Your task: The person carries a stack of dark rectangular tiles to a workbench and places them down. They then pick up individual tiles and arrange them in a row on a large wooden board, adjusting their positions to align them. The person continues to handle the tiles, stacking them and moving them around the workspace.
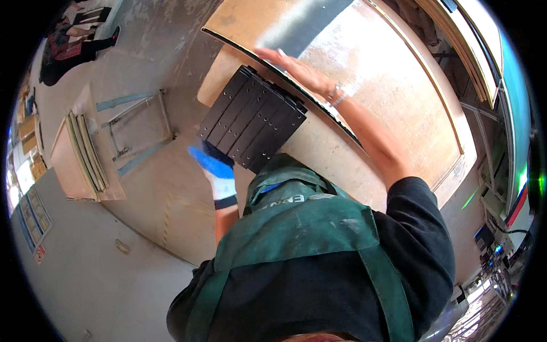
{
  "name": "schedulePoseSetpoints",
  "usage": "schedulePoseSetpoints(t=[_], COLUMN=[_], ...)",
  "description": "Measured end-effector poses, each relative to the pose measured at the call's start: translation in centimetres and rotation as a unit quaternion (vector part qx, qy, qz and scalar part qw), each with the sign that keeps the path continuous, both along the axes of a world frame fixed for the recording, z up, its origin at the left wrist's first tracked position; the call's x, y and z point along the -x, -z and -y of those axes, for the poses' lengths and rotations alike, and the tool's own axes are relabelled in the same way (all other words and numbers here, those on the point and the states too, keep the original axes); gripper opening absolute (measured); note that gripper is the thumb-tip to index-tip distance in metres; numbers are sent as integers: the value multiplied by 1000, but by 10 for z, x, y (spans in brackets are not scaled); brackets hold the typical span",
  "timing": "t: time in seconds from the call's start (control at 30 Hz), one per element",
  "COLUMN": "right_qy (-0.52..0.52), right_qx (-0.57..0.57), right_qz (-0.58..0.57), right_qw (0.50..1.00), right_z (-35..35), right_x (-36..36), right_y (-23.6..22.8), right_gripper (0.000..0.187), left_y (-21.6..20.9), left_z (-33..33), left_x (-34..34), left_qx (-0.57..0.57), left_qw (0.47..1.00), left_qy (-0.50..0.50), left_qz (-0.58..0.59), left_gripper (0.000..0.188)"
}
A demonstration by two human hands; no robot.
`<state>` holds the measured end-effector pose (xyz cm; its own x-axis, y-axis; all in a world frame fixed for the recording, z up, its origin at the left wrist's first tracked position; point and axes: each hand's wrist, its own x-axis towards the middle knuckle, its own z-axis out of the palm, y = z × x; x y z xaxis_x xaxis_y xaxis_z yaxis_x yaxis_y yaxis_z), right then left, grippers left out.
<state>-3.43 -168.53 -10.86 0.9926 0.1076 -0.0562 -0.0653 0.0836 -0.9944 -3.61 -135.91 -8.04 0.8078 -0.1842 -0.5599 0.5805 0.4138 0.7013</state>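
A stack of black flat strips (253, 119) with small holes lies at an angle on a worn wooden surface (319, 139), just in front of me. My left hand (215, 166), in a blue and white glove, is against the stack's near left corner. Its visible fingers are stretched out and partly in shadow. My right hand (302, 73) is bare, with a bracelet at the wrist. It reaches past the stack's far side, fingers extended flat along the dark edge of a raised wooden board (387, 74). I see nothing held in it.
Several flat panels (85, 151) stand at the left beside a metal frame (139, 122) on the floor. Another person (65, 48) is at the upper left, near dark and light pieces. Stacked boards (461, 51) and machinery (513, 131) line the right side.
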Motion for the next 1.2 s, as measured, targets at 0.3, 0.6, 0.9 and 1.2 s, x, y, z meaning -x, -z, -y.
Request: schedulePoseSetpoints(t=[0.3, 0.6, 0.9, 1.2], right_qy=[-4, -5, 1, -11], right_qx=[-30, 19, -37, 3], right_qz=[-65, -59, -65, -33], right_qw=[997, 998, 997, 999], right_z=[-26, -34, -26, -35], right_x=[40, 46, 34, -34], right_y=[-1, 11, 7, 6], right_gripper=[91, 78, 77, 80], left_y=[14, -12, 11, 35], left_z=[25, 48, 26, 2], left_x=[50, 39, 49, -17], left_qx=[-193, -429, 56, 9], left_qw=[932, 697, 991, 997], left_qy=[235, 373, 115, 24], left_qz=[195, 437, -41, -70], left_gripper=[56, 42, 64, 67])
